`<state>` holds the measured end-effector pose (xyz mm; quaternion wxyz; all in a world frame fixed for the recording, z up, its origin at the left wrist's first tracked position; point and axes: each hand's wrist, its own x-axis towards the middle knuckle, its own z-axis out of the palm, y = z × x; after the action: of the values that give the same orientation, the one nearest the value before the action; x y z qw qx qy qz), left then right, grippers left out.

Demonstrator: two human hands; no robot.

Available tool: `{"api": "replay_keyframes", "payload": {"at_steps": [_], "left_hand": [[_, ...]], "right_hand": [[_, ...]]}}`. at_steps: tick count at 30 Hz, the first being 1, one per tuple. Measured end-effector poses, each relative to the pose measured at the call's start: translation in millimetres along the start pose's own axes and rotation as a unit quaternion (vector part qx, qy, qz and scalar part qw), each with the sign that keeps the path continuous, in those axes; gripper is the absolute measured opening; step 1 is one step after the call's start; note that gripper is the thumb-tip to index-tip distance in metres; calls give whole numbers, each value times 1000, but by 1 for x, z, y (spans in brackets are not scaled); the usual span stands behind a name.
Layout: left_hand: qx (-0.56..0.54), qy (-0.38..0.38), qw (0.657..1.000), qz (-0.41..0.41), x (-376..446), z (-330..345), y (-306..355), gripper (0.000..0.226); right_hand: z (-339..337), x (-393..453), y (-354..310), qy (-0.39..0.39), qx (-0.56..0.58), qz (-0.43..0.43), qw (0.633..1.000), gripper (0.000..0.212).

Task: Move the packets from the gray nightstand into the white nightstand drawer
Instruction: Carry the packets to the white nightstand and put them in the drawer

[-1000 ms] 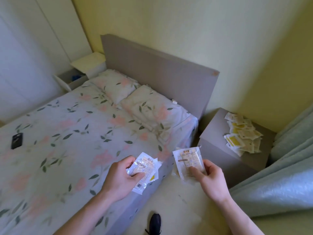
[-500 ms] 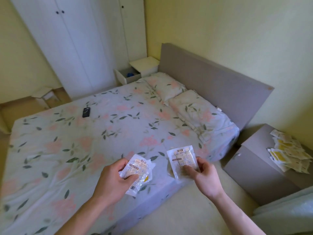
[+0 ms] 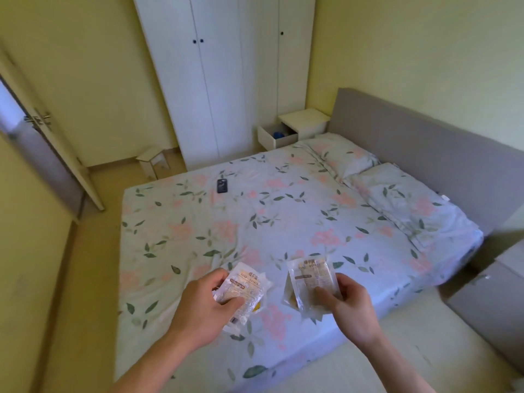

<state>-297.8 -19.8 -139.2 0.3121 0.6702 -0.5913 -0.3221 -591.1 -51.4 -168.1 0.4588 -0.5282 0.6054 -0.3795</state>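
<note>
Left hand (image 3: 202,306) pinching clear packets (image 3: 243,290), right hand (image 3: 350,303) pinching another packet (image 3: 312,279), both over the bed (image 3: 283,222), print unreadable

Soft yellowish daylight, slight blur, wide-angle edge bending.

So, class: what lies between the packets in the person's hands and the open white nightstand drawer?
The bed does. Both hands hold packets at its near edge; the open drawer of the white nightstand stands beyond its far side, by the headboard.
</note>
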Motion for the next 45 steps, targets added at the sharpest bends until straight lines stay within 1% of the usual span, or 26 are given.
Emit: {"api": "replay_keyframes", "payload": {"at_steps": [3, 7, 10, 13, 16, 19, 22, 27, 31, 34, 38, 45], "left_hand": [[-13, 8, 1000, -1, 10, -36, -23, 20], [-18, 19, 1000, -13, 31, -81, -57, 18], [-15, 32, 999, -30, 42, -127, -88, 23], [-30, 61, 996, -50, 54, -180, -122, 27], [-35, 93, 993, -60, 62, -232, -150, 21], [-48, 100, 992, -61, 78, -281, -184, 20], [-38, 83, 995, -47, 102, -328, -226, 20], [-32, 33, 999, -15, 131, -408, -297, 20], [-50, -1, 999, -11, 142, -473, -336, 20], [-53, -13, 998, 16, 155, -514, -353, 22], [-58, -20, 997, 36, 186, -548, -366, 20], [-47, -54, 994, 87, 256, -571, -385, 20]], "right_hand": [[36, 12, -17, -7, -6, -4, 1000, 11], [99, 43, -33, -18, -22, -9, 1000, 4], [161, 64, -48, -30, -17, -13, 999, 8], [228, 80, -74, -64, -11, -26, 998, 11], [287, 91, -100, -91, -10, -35, 995, 13], [341, 100, -125, -98, -17, -47, 994, 14], [392, 105, -142, -71, -16, -53, 996, 17], [493, 90, -155, -9, -5, -27, 1000, 18], [569, 77, -174, 31, 2, -6, 999, 14], [608, 70, -191, 45, 20, -5, 999, 18], [635, 72, -215, 63, 22, -11, 998, 18], [657, 101, -232, 111, 26, 1, 993, 15]]}}
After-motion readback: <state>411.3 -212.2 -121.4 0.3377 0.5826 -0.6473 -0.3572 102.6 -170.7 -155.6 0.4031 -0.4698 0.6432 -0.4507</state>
